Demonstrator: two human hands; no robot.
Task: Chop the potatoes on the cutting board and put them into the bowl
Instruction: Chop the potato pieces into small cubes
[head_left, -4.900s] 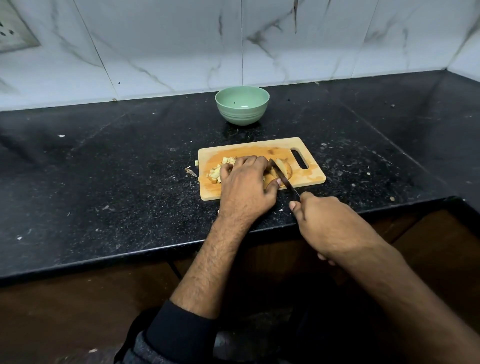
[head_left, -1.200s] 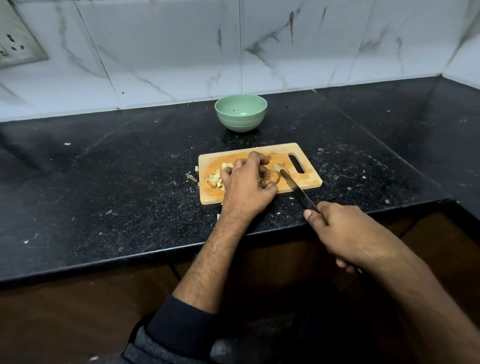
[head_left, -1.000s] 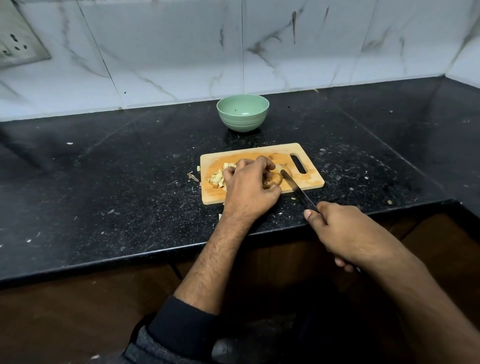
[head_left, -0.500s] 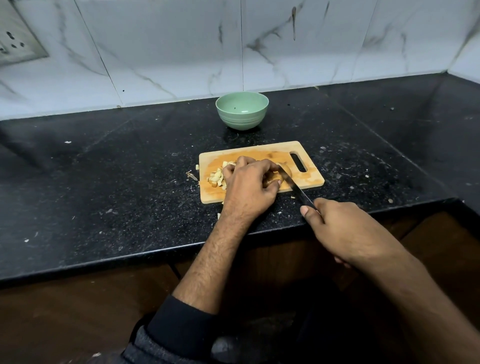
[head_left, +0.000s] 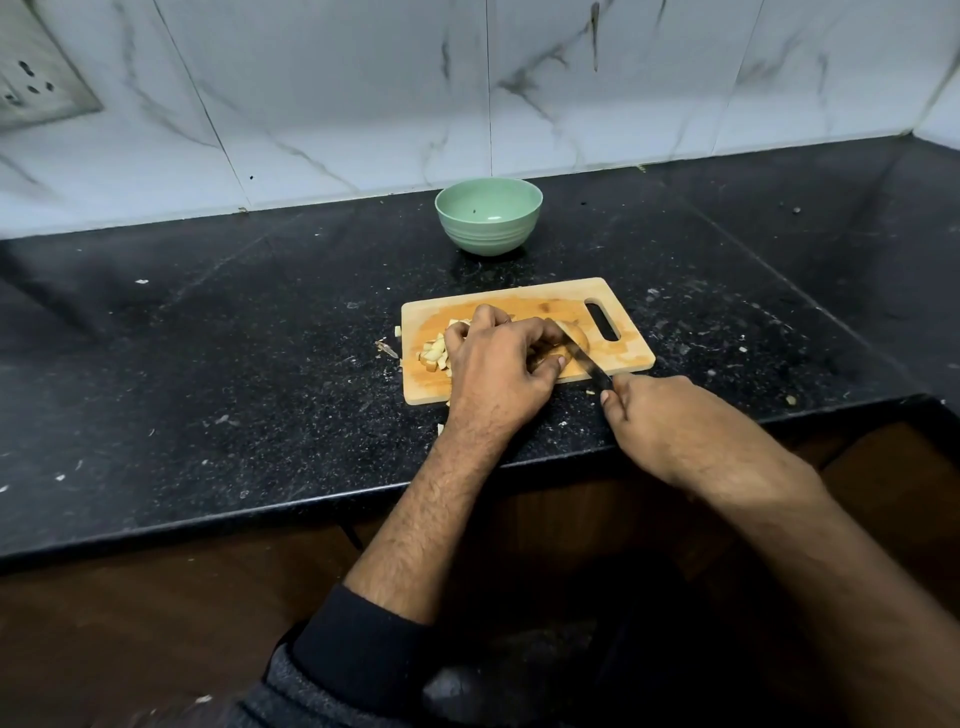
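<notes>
A wooden cutting board (head_left: 618, 309) lies on the black counter. On it my left hand (head_left: 501, 364) curls over a brown-skinned potato piece (head_left: 577, 333) and holds it down. A heap of pale chopped potato cubes (head_left: 435, 353) lies just left of that hand. My right hand (head_left: 670, 421) grips the handle of a dark knife (head_left: 589, 366), whose blade slants up into the potato beside my left fingers. A pale green bowl (head_left: 488, 215) stands behind the board, with only a dark speck inside.
The black granite counter (head_left: 234, 338) is dotted with crumbs and peel bits (head_left: 387, 348) near the board's left edge. A marble-tiled wall with a socket plate (head_left: 36, 88) runs behind. The counter's front edge crosses just under my wrists.
The knife blade has moved left, from the right of the potato into it beside my left fingers. My right hand came forward with it. My left hand stays on the potato.
</notes>
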